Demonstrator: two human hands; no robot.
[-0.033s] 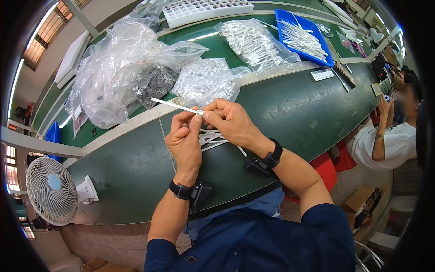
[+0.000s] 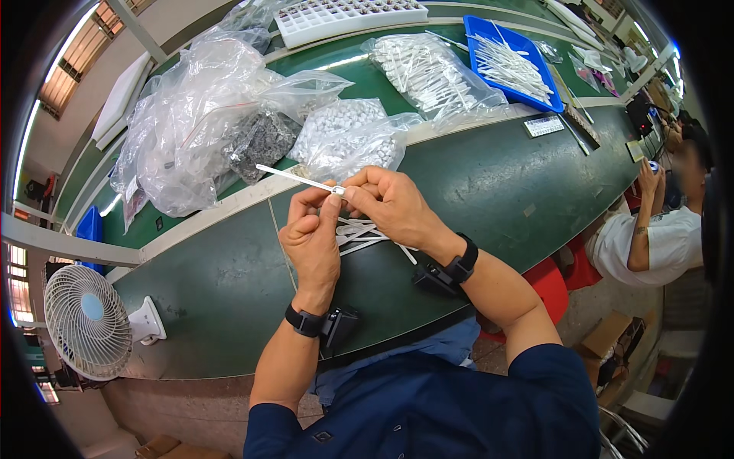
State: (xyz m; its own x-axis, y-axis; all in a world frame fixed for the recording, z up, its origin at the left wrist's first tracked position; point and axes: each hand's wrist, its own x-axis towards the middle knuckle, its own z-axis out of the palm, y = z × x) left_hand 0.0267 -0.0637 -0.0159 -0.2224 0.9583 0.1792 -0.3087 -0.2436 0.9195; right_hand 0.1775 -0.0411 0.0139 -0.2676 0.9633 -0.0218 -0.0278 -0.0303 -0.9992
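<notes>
Above the green bench my two hands meet around a slim white plastic stick point(image 2: 294, 177), which points up to the left. My left hand point(image 2: 312, 237) pinches it near its wider end between thumb and fingers. The fingers of my right hand point(image 2: 388, 205) close on that same end, where a small pale piece with a dark gap shows; its details are partly hidden by the fingertips. Beneath my hands lies a loose pile of similar white sticks point(image 2: 362, 237), partly covered by them.
Beyond my hands lie a bag of small white parts point(image 2: 344, 130), a bag of dark parts point(image 2: 260, 141) and a bag of white sticks point(image 2: 424, 73). A blue tray point(image 2: 552, 98) holds more sticks. A fan point(image 2: 92, 306) stands left; a co-worker point(image 2: 650, 237) sits right.
</notes>
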